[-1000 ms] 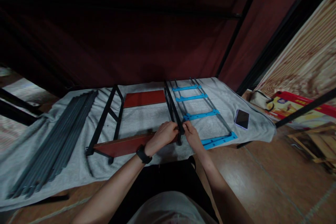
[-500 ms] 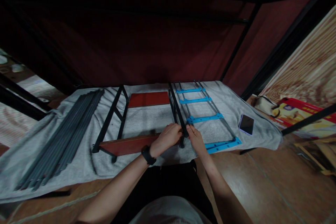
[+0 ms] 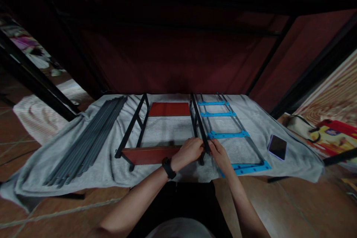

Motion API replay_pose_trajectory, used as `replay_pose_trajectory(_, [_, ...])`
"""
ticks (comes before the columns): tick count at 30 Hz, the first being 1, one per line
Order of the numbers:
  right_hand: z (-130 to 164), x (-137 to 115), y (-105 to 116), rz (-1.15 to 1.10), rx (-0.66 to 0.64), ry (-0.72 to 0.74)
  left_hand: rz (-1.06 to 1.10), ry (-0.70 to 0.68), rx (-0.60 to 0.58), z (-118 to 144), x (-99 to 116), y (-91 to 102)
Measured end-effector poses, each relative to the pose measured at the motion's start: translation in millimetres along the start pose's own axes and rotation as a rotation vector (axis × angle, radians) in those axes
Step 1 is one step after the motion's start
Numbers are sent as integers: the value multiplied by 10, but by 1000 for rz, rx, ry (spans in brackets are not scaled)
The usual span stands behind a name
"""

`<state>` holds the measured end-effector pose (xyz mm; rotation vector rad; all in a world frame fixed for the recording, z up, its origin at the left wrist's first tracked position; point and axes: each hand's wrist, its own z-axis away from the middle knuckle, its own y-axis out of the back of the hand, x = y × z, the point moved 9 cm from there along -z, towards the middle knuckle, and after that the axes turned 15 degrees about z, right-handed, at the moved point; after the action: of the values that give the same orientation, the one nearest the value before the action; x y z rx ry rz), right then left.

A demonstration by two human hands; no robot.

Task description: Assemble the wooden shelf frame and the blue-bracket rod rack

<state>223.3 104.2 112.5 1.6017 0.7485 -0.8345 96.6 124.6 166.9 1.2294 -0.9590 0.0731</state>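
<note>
Since the earlier frame the whole scene has slid rightward and down in view, so more floor and a pale rug show at far left, while both hands have stayed on the same rail. At far left a bundle of grey rods (image 3: pixel 89 139) lies on the grey cloth (image 3: pixel 156 128); they overlap too closely to count. Next comes the black metal frame (image 3: pixel 134 128), two side rails joined by two reddish-brown boards (image 3: pixel 150 153), the far one lying flat, the near one tilted on edge. The left hand (image 3: pixel 191 152), a dark band at its wrist, closes its grip round the near end of the frame's right rail (image 3: pixel 199 126), fingers curled over it. The right hand (image 3: pixel 220 153) meets it from the other side, fingertips pinching the same rail; the joint between them is hidden. Just beside, a second black frame carries four blue crossbars (image 3: pixel 227 134). A phone (image 3: pixel 277 147) lies face up near the cloth's right edge. Everything behind is too dark to make out.
</note>
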Motion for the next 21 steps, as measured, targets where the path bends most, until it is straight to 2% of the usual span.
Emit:
replay_pose_trajectory(6, [-7, -31, 0, 47, 4, 66, -5, 21, 0, 19, -39, -26])
replay_pose_trajectory(11, [-24, 130, -16, -12, -30, -68, -10, 38, -62, 58, 10, 0])
replay_pose_trajectory(17, [-29, 80, 12, -5, -25, 49, -19, 6, -69, 86, 85, 35])
replay_pose_trajectory(21, [-41, 185, 12, 22, -4, -59, -29, 1, -86, 91, 104, 35])
